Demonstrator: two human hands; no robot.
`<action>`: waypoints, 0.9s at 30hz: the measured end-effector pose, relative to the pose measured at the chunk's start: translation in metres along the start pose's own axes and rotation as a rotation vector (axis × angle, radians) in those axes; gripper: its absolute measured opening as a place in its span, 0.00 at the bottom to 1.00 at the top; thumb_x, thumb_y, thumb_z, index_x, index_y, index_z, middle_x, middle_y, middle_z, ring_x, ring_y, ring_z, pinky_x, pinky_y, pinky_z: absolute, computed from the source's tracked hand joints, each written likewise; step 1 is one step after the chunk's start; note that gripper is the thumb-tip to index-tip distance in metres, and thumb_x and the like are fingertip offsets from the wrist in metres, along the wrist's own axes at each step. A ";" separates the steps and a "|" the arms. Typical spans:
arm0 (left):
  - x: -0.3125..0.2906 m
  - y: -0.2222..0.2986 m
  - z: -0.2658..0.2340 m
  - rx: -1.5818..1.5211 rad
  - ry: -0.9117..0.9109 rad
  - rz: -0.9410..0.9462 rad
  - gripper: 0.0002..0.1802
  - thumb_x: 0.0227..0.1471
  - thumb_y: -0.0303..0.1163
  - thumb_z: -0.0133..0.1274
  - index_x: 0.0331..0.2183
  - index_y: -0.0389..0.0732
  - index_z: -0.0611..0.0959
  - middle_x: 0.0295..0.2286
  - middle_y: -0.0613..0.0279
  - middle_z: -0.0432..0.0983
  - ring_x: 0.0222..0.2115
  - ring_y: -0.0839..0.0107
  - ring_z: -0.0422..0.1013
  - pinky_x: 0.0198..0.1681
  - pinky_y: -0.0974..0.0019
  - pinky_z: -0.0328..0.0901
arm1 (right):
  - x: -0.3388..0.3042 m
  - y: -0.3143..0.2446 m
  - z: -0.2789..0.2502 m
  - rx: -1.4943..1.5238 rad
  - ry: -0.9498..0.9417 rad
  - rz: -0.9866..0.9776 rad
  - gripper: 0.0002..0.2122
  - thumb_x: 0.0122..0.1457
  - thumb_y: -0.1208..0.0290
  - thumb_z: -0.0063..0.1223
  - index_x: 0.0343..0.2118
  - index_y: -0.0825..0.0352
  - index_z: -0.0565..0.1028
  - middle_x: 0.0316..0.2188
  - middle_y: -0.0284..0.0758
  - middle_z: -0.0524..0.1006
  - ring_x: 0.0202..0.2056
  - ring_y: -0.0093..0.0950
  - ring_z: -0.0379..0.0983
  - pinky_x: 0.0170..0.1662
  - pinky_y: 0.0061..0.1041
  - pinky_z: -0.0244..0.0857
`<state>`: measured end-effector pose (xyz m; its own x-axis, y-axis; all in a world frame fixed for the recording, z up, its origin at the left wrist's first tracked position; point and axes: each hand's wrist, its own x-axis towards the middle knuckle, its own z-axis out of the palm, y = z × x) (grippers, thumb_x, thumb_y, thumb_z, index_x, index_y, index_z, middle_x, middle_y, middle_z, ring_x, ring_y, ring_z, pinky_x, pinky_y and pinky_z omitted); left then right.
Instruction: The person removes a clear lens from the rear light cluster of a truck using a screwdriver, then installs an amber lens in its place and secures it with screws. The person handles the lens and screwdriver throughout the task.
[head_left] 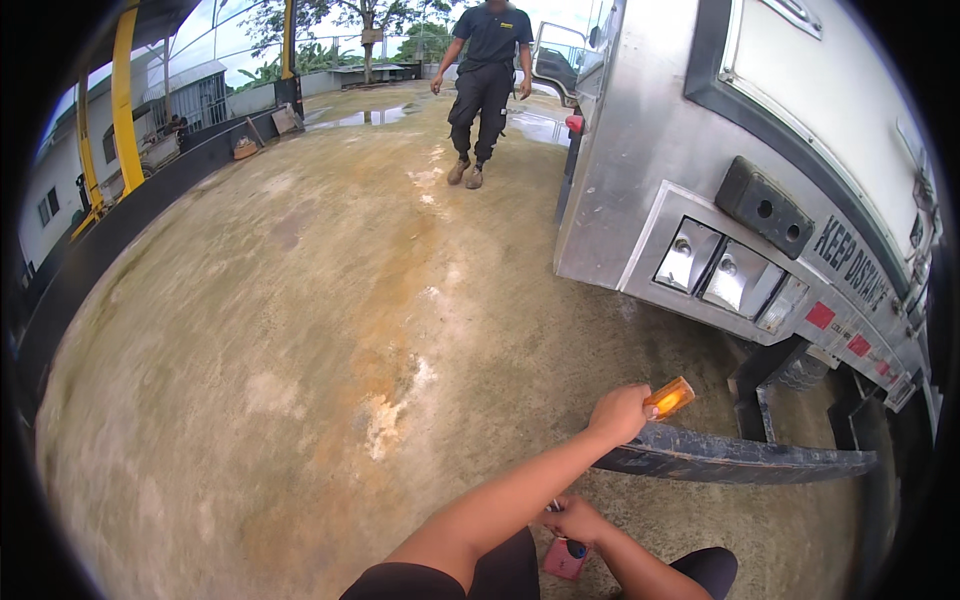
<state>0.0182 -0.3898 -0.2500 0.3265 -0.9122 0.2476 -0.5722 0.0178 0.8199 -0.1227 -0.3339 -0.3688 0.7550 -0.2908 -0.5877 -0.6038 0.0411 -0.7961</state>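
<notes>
Amber lamp lens [674,397] sits at four o'clock in your view, clamped in the fingers of your left hand [620,414], just above the near end of the black rear bumper bar [740,457]. Your right hand [578,521] is lower, at five o'clock, with its fingers curled in; a dull red block [563,562] and a small dark, blue-ended piece [577,548] show just below it, but you cannot tell from here what the fingers are closed on. At three o'clock, the lamp housing [738,287] in the metal truck body [640,150] shows its shiny reflectors, with a black rubber buffer [757,196] above. At twelve o'clock, a person [486,90] in dark clothes is upright on the stained concrete floor [250,340].
</notes>
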 end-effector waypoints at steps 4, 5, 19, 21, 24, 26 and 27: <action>0.001 -0.009 0.005 0.028 -0.004 0.029 0.16 0.63 0.41 0.62 0.42 0.38 0.83 0.37 0.49 0.82 0.41 0.47 0.79 0.45 0.45 0.70 | -0.117 -0.057 -0.026 -0.281 -0.238 -0.008 0.14 0.66 0.58 0.68 0.48 0.62 0.86 0.27 0.22 0.79 0.26 0.13 0.69 0.28 0.18 0.60; 0.001 -0.013 0.009 0.045 0.027 0.053 0.16 0.62 0.41 0.62 0.42 0.38 0.83 0.37 0.49 0.82 0.40 0.47 0.79 0.44 0.45 0.70 | -0.143 -0.085 -0.036 -0.289 -0.320 0.016 0.14 0.66 0.57 0.68 0.48 0.60 0.86 0.27 0.21 0.79 0.26 0.13 0.69 0.28 0.17 0.61; -0.013 0.001 0.005 0.079 0.121 0.077 0.16 0.65 0.42 0.58 0.40 0.37 0.82 0.39 0.48 0.81 0.44 0.46 0.77 0.49 0.44 0.70 | -0.093 -0.491 -0.027 -0.196 0.238 -0.754 0.10 0.65 0.64 0.69 0.35 0.63 0.78 0.25 0.23 0.73 0.21 0.13 0.63 0.26 0.17 0.56; -0.014 0.003 0.004 0.077 0.123 0.080 0.17 0.65 0.43 0.58 0.40 0.37 0.81 0.39 0.49 0.81 0.46 0.47 0.77 0.50 0.44 0.70 | -0.079 -0.512 -0.027 -0.206 0.319 -0.764 0.11 0.64 0.63 0.70 0.34 0.63 0.78 0.25 0.22 0.72 0.22 0.13 0.63 0.26 0.18 0.57; -0.011 0.001 0.006 0.077 0.127 0.079 0.18 0.66 0.44 0.57 0.41 0.37 0.81 0.39 0.50 0.81 0.47 0.48 0.76 0.51 0.45 0.70 | -0.067 -0.535 -0.029 -0.225 0.351 -0.780 0.12 0.62 0.63 0.72 0.33 0.62 0.77 0.26 0.21 0.70 0.22 0.13 0.63 0.26 0.20 0.58; -0.011 0.000 0.008 0.065 0.178 0.126 0.19 0.67 0.45 0.56 0.42 0.37 0.80 0.40 0.50 0.81 0.46 0.48 0.76 0.51 0.45 0.70 | -0.062 -0.547 -0.029 -0.241 0.398 -0.784 0.12 0.60 0.64 0.73 0.34 0.62 0.78 0.26 0.23 0.69 0.22 0.16 0.63 0.26 0.22 0.59; -0.011 0.000 0.009 0.058 0.218 0.154 0.19 0.67 0.46 0.55 0.42 0.37 0.80 0.40 0.51 0.81 0.46 0.48 0.76 0.51 0.45 0.70 | -0.061 -0.553 -0.028 -0.251 0.422 -0.794 0.13 0.60 0.64 0.74 0.35 0.64 0.78 0.25 0.24 0.69 0.22 0.17 0.64 0.26 0.24 0.60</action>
<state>0.0082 -0.3832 -0.2577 0.3832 -0.7906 0.4777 -0.6678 0.1201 0.7346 0.1581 -0.3657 0.1118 0.8447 -0.4705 0.2554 -0.0254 -0.5118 -0.8587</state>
